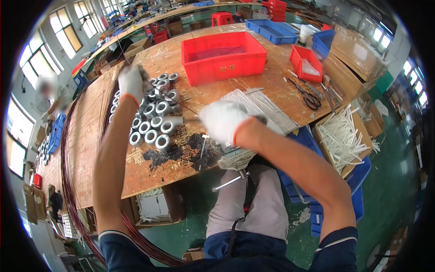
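Note:
My left hand (131, 85), in a white glove with an orange cuff, is closed around a thin dark wire (174, 98) above the metal rings. That wire runs slantwise across to my right hand (224, 121), also gloved, whose fingers are closed at its other end. My right hand is over a bench vise (236, 159) at the table's front edge, and hides much of it; the vise's bar handle (229, 182) sticks out below. Several thick grey metal rings (151, 136) are grouped on the table beneath and beside my left hand.
A red bin (224, 68) stands behind the rings. Grey flat strips (272, 111), black scissors (310, 97) and a small red bin (306, 63) lie to the right. A carton of white tubes (342, 140) is beside the table. Dark red wires (68, 149) run along the left.

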`<state>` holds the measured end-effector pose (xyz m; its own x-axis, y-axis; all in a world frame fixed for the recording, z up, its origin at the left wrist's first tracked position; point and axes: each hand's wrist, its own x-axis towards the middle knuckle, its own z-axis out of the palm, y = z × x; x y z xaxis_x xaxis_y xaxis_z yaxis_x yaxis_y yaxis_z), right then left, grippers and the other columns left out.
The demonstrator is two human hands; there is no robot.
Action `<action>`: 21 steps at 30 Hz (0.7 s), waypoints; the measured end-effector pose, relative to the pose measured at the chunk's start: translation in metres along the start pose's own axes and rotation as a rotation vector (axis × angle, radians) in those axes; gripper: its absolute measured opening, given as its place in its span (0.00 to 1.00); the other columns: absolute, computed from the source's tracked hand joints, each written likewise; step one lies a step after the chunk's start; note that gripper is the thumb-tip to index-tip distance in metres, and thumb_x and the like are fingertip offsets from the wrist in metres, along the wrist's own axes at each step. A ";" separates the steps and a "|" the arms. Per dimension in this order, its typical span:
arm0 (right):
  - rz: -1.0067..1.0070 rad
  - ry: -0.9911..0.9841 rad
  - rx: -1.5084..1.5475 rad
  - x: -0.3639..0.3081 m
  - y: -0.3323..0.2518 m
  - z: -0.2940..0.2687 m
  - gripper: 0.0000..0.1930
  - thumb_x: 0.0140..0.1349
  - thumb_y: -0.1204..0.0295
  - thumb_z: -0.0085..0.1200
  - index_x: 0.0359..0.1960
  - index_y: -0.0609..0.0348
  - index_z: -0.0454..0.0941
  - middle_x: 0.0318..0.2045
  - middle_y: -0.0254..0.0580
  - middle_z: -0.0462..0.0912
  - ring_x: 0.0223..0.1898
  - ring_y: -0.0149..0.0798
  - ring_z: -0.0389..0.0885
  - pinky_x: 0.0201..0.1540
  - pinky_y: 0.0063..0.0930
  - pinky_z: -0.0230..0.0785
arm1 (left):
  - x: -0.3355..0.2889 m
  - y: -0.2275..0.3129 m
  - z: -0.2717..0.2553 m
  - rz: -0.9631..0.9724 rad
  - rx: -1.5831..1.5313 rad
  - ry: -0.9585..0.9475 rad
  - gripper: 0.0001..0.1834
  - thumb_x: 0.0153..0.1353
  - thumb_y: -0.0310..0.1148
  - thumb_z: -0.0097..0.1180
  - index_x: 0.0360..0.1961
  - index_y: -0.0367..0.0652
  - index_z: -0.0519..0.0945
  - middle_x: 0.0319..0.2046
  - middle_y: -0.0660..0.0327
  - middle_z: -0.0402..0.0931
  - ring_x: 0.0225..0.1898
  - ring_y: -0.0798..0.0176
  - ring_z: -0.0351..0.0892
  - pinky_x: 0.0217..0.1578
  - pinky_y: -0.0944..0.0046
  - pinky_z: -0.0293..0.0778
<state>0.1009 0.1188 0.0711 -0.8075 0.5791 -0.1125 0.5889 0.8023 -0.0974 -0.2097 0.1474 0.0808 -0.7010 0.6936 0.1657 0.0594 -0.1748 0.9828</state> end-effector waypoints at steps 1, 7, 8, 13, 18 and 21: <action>-0.048 0.300 -0.194 -0.024 -0.011 0.014 0.11 0.70 0.64 0.57 0.43 0.56 0.87 0.38 0.48 0.90 0.42 0.51 0.90 0.43 0.50 0.81 | -0.021 -0.018 0.001 -0.057 0.070 -0.066 0.09 0.74 0.32 0.47 0.38 0.41 0.78 0.25 0.59 0.79 0.20 0.66 0.75 0.16 0.66 0.66; 0.072 0.516 0.810 -0.169 -0.090 0.131 0.10 0.73 0.65 0.58 0.45 0.59 0.82 0.28 0.45 0.86 0.29 0.43 0.87 0.32 0.39 0.79 | -0.186 -0.071 0.036 -0.449 -0.194 -0.329 0.11 0.79 0.33 0.44 0.47 0.36 0.75 0.33 0.52 0.84 0.21 0.65 0.75 0.17 0.67 0.72; 0.202 0.700 1.064 -0.165 -0.092 0.161 0.11 0.77 0.65 0.55 0.51 0.57 0.83 0.25 0.41 0.85 0.23 0.40 0.84 0.28 0.37 0.77 | -0.195 -0.075 0.036 -0.491 -0.232 -0.323 0.12 0.80 0.34 0.45 0.46 0.36 0.75 0.35 0.49 0.86 0.21 0.66 0.76 0.16 0.70 0.70; 0.609 1.070 1.874 -0.128 -0.056 0.141 0.21 0.83 0.59 0.48 0.63 0.66 0.76 0.35 0.41 0.85 0.19 0.29 0.79 0.22 0.25 0.74 | -0.225 -0.049 0.043 -0.494 -0.173 -0.443 0.14 0.81 0.35 0.47 0.45 0.35 0.78 0.36 0.51 0.87 0.22 0.70 0.77 0.15 0.73 0.67; 0.478 1.170 1.993 -0.124 -0.037 0.121 0.20 0.82 0.60 0.50 0.52 0.69 0.82 0.45 0.51 0.88 0.38 0.36 0.90 0.32 0.27 0.84 | -0.211 -0.058 0.061 -0.540 -0.105 -0.476 0.10 0.72 0.28 0.51 0.45 0.32 0.80 0.32 0.53 0.83 0.24 0.69 0.76 0.16 0.70 0.65; 0.644 1.071 1.721 -0.205 -0.039 0.108 0.28 0.83 0.50 0.44 0.56 0.68 0.80 0.52 0.56 0.89 0.43 0.39 0.92 0.29 0.24 0.84 | -0.143 -0.070 0.053 -0.623 -0.410 -0.297 0.09 0.69 0.24 0.45 0.41 0.36 0.78 0.28 0.56 0.77 0.23 0.66 0.74 0.18 0.69 0.66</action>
<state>0.2471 -0.0471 -0.0084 0.1346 0.9871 -0.0865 -0.3463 -0.0349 -0.9375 -0.0763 0.0974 -0.0075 -0.2974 0.8953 -0.3317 -0.5867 0.1027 0.8032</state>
